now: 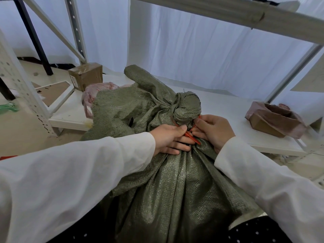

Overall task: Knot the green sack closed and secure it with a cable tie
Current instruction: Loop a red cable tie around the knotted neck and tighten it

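The green sack (157, 172) is shown standing upright against the low white shelf (228, 109), directly in front of the person. Its mouth is already gathered and tied into a knot (186, 109) at the top. A red cable tie (192, 137) is looped around the neck just under the knot, where the cloth is narrowest and the band is least likely to slip off. The left hand (171, 139) is closed on the near part of the tie, fingers curled, with its lower fingers pressed on the bunched cloth, apparently to steady the neck. The right hand (213, 129) is pinched shut on the tie from the other side, thumb and forefinger meeting beside the left. The two hands are held almost touching, which suggests the tail is being fed through the head or drawn tight; which of these cannot be told. A taped cardboard box (86, 76) and an open box lined with pinkish plastic (273, 118) lie well apart on the shelf.
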